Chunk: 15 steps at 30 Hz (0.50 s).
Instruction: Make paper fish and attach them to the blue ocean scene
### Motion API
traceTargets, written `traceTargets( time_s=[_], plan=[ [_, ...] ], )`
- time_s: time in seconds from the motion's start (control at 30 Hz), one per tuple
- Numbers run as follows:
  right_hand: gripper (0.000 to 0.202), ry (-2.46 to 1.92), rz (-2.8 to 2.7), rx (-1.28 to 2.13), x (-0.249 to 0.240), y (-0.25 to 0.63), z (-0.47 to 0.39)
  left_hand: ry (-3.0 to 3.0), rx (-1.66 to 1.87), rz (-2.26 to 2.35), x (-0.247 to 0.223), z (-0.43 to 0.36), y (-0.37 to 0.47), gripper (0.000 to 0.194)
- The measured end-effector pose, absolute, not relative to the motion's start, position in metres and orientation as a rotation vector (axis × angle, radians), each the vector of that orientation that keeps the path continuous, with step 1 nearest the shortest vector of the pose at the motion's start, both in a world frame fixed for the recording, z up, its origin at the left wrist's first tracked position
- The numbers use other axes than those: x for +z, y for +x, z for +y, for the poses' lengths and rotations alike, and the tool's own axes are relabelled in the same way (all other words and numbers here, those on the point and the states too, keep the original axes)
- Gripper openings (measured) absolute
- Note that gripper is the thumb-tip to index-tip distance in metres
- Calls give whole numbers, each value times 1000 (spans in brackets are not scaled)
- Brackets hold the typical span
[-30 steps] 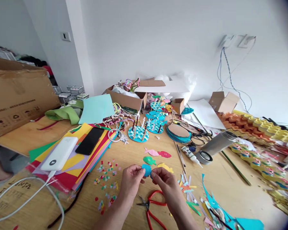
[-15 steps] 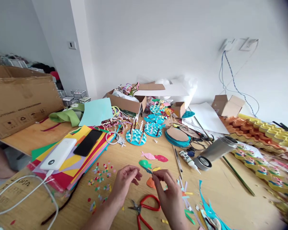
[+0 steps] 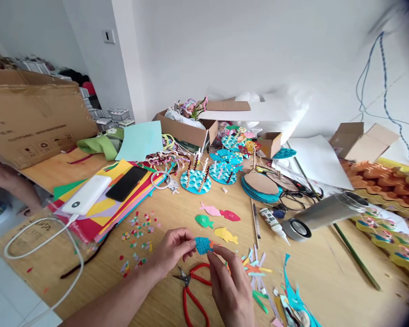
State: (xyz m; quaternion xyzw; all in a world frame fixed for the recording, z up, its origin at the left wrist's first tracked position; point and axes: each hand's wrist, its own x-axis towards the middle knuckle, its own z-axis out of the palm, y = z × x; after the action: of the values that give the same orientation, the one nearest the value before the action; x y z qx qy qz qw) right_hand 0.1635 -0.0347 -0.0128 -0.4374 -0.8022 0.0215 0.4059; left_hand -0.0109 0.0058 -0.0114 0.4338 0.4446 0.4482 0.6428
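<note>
A pale, plain wall [image 3: 245, 54] rises behind a wide wooden desk [image 3: 327, 277], with a big cardboard carton [image 3: 37, 122] at its left end; toward the near left lies a fanned stack of coloured paper [image 3: 121, 215], and a metal flask [image 3: 330, 210] is over at the right. In the middle, the left hand [image 3: 172, 252] and right hand [image 3: 231, 279] face each other, red-handled cutters [image 3: 187, 280] lying below and between them. A spotted blue paper fish [image 3: 202, 245] is between the hands, one end pinched by the left thumb and fingers; the right fingers, slightly bent, reach its other end, though I cannot tell whether they grip it
</note>
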Motion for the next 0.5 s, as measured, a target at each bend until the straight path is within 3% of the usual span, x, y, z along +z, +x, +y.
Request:
traceTargets(
  time_s=[0.13,0.3,0.5],
  plan=[
    [37,-1220,-1779,228,-6,159,-29,1069,1021,1058,-13,7,-15,25],
    [22,-1399,-1567,678,-2,160,-21,1195,990,1111,-14,7,-16,27],
    [35,-1455,-1464,1051,-9,164,-15,1247,943,1084,-12,6,-15,28]
  ],
)
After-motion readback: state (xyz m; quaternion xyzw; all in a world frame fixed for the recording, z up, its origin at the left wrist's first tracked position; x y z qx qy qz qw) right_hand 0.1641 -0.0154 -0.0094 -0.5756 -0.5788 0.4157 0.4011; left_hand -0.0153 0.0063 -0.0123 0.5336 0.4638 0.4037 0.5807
